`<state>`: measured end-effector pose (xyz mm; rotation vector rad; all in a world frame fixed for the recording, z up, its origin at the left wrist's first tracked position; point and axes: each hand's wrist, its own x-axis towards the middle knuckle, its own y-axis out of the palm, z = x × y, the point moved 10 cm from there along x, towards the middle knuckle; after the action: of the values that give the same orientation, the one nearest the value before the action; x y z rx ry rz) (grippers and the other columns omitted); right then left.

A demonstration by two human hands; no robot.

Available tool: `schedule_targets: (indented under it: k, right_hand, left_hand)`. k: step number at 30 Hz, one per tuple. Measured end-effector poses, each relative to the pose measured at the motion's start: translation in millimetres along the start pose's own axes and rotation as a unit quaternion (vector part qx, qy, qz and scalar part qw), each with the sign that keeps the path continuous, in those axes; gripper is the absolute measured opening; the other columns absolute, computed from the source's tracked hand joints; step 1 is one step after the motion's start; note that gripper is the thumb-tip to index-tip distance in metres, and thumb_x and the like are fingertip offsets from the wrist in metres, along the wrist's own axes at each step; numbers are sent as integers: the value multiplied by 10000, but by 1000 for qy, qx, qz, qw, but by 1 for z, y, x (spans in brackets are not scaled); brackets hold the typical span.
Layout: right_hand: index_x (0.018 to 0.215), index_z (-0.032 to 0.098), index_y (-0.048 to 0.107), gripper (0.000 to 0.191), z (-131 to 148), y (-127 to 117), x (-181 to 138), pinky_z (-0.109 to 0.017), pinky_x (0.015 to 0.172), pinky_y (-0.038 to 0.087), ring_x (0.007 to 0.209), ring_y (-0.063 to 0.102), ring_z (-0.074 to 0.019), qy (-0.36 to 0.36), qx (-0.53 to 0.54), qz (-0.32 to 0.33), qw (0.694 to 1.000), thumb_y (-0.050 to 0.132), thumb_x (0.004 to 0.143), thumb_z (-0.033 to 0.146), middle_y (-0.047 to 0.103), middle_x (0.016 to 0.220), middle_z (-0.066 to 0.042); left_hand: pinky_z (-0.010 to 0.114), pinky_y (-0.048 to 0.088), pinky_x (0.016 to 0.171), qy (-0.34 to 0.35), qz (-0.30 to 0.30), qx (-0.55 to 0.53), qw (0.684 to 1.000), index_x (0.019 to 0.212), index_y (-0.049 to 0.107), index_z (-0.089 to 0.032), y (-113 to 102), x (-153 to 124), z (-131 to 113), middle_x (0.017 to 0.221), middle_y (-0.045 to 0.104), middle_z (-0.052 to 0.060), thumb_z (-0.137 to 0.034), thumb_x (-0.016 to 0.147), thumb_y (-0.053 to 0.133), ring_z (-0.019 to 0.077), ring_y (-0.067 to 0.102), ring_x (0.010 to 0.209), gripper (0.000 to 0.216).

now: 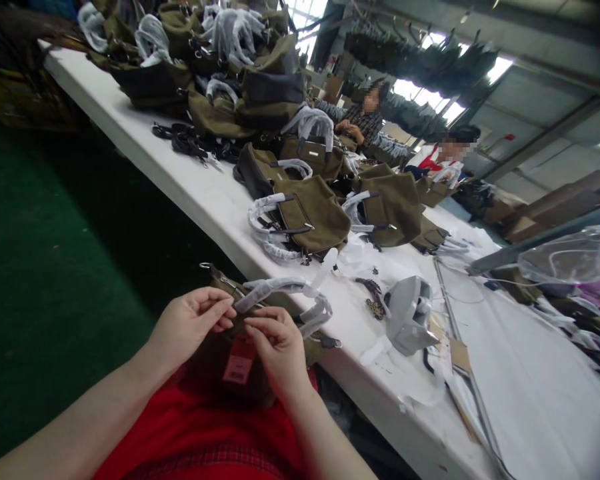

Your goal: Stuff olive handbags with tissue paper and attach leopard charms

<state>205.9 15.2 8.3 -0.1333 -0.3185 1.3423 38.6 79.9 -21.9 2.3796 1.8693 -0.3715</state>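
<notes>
An olive-green handbag rests against my lap at the table's edge, its handles wrapped in white film. A metal zipper runs along its top. From the bag's front hangs a reddish-orange tag with a pale barcode label. My left hand is closed in a pinch at the left foot of the handle. Close beside it, my right hand pinches just above the tag. Whatever is between the fingertips of either hand is too small or hidden to make out.
Olive handbags are heaped along the white table. Black straps lie near its left edge. A grey plastic-covered holder stands to the right, near patterned tags. Two people work across the table.
</notes>
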Motion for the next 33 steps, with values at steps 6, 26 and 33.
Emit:
schedule_targets:
  k: [6,26,33]
  right_hand:
    - [892,228,772,186,-27,-8,19,-318,812,495,883,636,-204,57,-30,-36,997,587,886,228,714,922,-52]
    - [980,181,754,308,-74,70,23,-206,502,366,474,443,-81,240,326,137,904,741,788,421,529,514,44]
    - [949,158,769,294,-85,78,34,-222,543,410,513,509,-103,258,313,130,905,766,745,370,597,558,12]
  left_hand:
    - [267,482,565,123,-54,229,964,982,645,-217,6,14,-37,815,715,35,-430,903,541,165,646,582,250]
    - [197,491,499,31,-39,37,998,968,627,-203,-4,-13,4,590,618,-36,-487,898,561,113,581,494,300]
    - [203,468,473,49,-4,58,997,909,650,-214,-15,11,-15,602,617,-41,-449,916,544,111,565,485,257]
